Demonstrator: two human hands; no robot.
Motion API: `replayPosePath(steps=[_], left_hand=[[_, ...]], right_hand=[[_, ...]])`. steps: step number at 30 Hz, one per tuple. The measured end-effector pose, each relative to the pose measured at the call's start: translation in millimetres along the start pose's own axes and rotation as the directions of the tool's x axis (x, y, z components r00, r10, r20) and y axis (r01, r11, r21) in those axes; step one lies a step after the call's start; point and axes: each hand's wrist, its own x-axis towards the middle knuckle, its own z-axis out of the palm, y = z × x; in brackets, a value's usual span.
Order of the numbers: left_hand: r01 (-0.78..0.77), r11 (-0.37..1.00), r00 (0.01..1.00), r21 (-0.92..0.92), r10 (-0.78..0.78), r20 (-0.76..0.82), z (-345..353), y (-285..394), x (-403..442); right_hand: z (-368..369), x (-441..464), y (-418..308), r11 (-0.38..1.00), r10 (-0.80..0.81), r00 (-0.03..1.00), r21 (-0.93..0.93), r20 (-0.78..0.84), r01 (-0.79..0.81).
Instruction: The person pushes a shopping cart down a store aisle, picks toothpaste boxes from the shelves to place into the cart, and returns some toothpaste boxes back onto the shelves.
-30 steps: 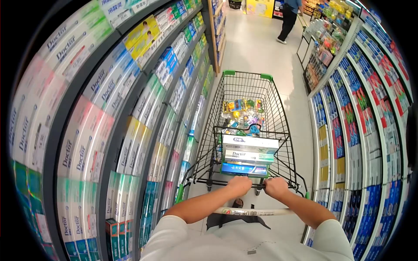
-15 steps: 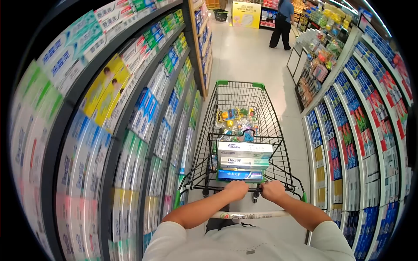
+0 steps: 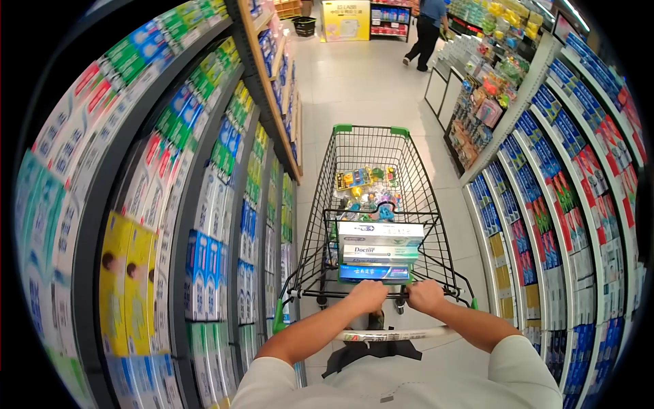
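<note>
Head view: the shopping cart (image 3: 343, 128) stands on the floor (image 3: 347, 85); the left hand (image 3: 368, 295) and right hand (image 3: 424, 296) curl closed round its black bar (image 3: 320, 293). Its wire frame looks stiff, its load of boxes (image 3: 380, 235) light; the pale handle (image 3: 398, 335) should offer the firmest hold.

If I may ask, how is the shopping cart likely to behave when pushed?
The shopping cart probably rolls readily, given the casters visible underneath. Built of wire, it looks stiff and should barely flex. Tipping seems unlikely, with packages lying low inside.
</note>
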Motion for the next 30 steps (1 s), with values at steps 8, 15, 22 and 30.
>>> replayPosePath(steps=[8, 15, 22, 30], left_hand=[[-0.078, 0.997, 0.997, -0.023, 0.077, -0.009, -52.2, -73.4, 59.5], [-0.09, 0.992, 0.996, 0.092, 0.09, -0.003, -106.0, -141.9, 123.2], [-0.092, 0.984, 0.99, 0.155, 0.107, -0.088, -160.0, -206.3, 179.8], [-0.179, 0.952, 0.97, 0.25, 0.213, -0.119, -190.7, -278.2, 218.8]], right_hand=[[-38.9, 83.0, 26.6, 0.998, 0.025, 0.999, 0.058, -0.023, -0.023], [-89.3, 160.5, 55.0, 0.984, 0.106, 0.994, 0.15, -0.032, -0.1], [-112.7, 234.7, 84.7, 0.976, 0.142, 0.989, 0.176, -0.05, -0.131], [-133.4, 287.4, 76.9, 0.927, 0.281, 0.955, 0.284, -0.095, -0.244]])
